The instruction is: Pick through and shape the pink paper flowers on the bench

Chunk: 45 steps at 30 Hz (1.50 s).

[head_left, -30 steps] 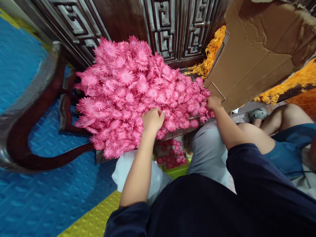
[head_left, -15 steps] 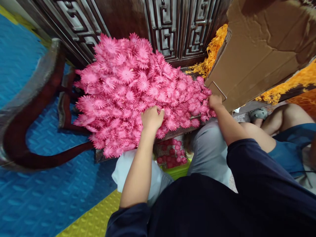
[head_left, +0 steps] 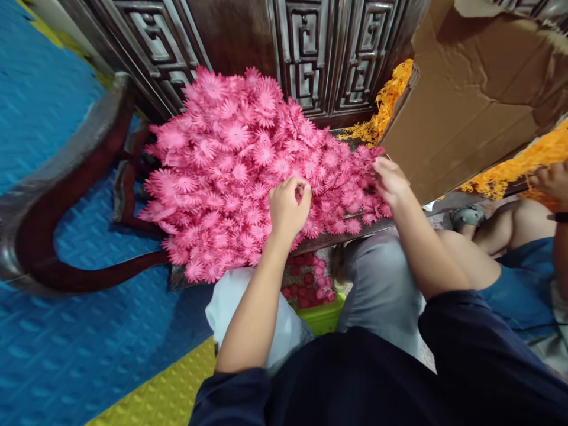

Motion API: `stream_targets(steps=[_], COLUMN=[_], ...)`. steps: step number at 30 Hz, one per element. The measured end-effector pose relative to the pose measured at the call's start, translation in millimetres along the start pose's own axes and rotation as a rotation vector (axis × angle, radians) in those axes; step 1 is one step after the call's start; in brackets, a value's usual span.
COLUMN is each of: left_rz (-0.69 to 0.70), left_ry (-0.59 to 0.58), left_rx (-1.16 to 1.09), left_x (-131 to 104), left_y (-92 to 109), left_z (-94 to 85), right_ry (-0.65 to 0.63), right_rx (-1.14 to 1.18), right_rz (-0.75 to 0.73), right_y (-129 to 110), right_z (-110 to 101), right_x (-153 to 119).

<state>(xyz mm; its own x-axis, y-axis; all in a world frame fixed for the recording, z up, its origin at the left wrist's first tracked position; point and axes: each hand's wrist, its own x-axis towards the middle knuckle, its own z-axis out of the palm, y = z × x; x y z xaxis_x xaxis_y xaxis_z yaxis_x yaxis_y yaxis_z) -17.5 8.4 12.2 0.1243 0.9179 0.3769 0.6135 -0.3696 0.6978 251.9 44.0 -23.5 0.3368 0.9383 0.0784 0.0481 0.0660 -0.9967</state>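
A wide heap of pink artificial flowers (head_left: pixel 235 160) with thin pointed petals covers the dark wooden bench. Over its front middle is my left hand (head_left: pixel 290 207), thumb and fingers curled into a pinch; whatever lies between them is too small to make out. My right hand (head_left: pixel 393 182) is at the heap's right end, beside the cardboard, with its fingers closed. A pink flower (head_left: pixel 377 152) shows at its fingertips. Below the bench edge, between my knees, a yellow-green container (head_left: pixel 326 316) stands with more pink flowers (head_left: pixel 310 278) in it.
Behind the heap rises a carved wooden backrest (head_left: pixel 306 59). A large cardboard sheet (head_left: pixel 461 112) stands at right, with orange artificial foliage (head_left: pixel 394 94) around it. A curved wooden armrest (head_left: pixel 35 254) is at left. Another person's hand (head_left: pixel 552 180) and knees are at far right.
My left hand has moved right and a little up, its fingers now curled in a pinch. My right hand has turned, with a flower at its fingertips. Another person's hand has appeared at far right.
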Motion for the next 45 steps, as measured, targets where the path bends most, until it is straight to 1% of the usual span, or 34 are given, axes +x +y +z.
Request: stream_targets(steps=[1,2,4,6,7,10,12,13,14,17,20,22,24,26,30,33,35,38,41,45], left_rz=[0.041,0.079,0.142,0.157,0.141,0.022,-0.032,-0.038,-0.035,-0.061,-0.144,-0.163,-0.170,-0.200,-0.260,-0.257,-0.251,-0.265,-0.294,-0.301], left_ry=[0.042,0.084,0.163,0.228,0.257,0.385,0.473,0.489,0.483,0.395,0.343,0.351,0.398,0.471,0.612,0.647,0.626,0.564,0.495,0.407], left_rx=[-0.058,-0.105,-0.167,-0.219,-0.254,-0.358,-0.378,-0.373,-0.368,-0.447,-0.593,-0.622,-0.608,-0.593,-0.556,-0.525,-0.539,-0.590,-0.584,-0.561], left_x=[-1.0,-2.1,-5.0,-7.9,-9.1,-10.9,-10.2,-9.3,-8.3,-5.1,-3.5,-3.4,-3.6,-3.7,-4.1,-3.9,-2.6,0.6,2.8,0.9], left_y=[3.3,6.8,13.2,16.9,17.5,14.6,10.7,8.5,6.4,0.2,-3.5,-3.6,-2.4,-1.5,-2.7,-4.6,-5.6,-6.9,-7.9,-7.3], left_z=[1.5,3.1,7.0,11.4,13.4,15.3,12.9,11.0,9.0,5.4,5.1,4.9,4.0,2.9,1.4,0.7,0.9,3.0,6.9,11.4], right_ry=[-0.129,-0.221,-0.367,-0.449,-0.472,-0.526,-0.571,-0.600,-0.632,-0.714,-0.728,-0.728,-0.715,-0.696,-0.715,-0.711,-0.710,-0.702,-0.642,-0.543], right_rx=[0.118,0.228,0.380,0.468,0.494,0.527,0.529,0.532,0.539,0.560,0.553,0.548,0.548,0.548,0.564,0.562,0.544,0.506,0.450,0.434], right_rz=[0.053,0.103,0.193,0.248,0.261,0.269,0.285,0.300,0.315,0.351,0.360,0.362,0.373,0.392,0.419,0.425,0.416,0.365,0.336,0.358], right_y=[-3.7,-6.8,-10.9,-13.2,-14.0,-16.4,-18.6,-19.9,-21.4,-25.2,-26.5,-25.9,-24.8,-24.2,-24.7,-26.3,-27.9,-29.3,-28.0,-26.2], right_z=[16.6,33.8,66.6,92.7,101.9,115.7,118.1,118.9,119.9,123.9,126.2,124.8,121.6,117.8,113.0,112.6,113.1,114.5,116.2,115.5], right_x=[-6.9,-14.0,-26.1,-33.3,-34.8,-34.7,-35.1,-36.2,-38.0,-45.0,-49.2,-49.4,-48.4,-47.3,-46.2,-47.2,-49.0,-52.1,-53.4,-51.4])
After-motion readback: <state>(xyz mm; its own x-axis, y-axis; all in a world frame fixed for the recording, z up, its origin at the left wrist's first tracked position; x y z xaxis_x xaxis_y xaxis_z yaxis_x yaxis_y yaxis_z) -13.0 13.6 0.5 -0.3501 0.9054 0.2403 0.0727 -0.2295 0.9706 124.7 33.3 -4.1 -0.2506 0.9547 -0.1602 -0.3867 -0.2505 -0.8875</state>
